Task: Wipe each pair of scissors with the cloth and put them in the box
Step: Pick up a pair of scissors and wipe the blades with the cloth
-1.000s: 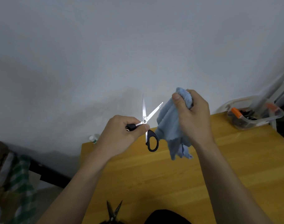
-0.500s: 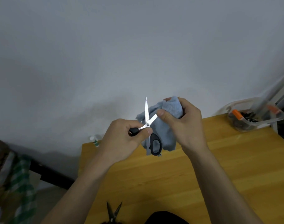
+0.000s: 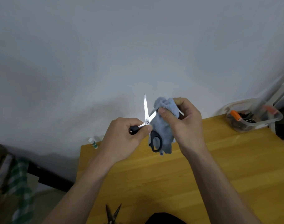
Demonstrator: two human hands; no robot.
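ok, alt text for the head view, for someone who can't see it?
Above a wooden table, the left hand holds open black-handled scissors while the right hand pinches a blue cloth around one blade. A clear plastic box sits at the table's far right corner; another pair of scissors lies at the near edge.

I saw one scissor blade (image 3: pixel 154 116) vanish into the cloth (image 3: pixel 164 126); the bottom edge cropped the second scissors (image 3: pixel 113 214).

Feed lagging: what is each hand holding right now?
Left hand: grips the black-handled scissors.
Right hand: pinches the blue cloth around one blade.
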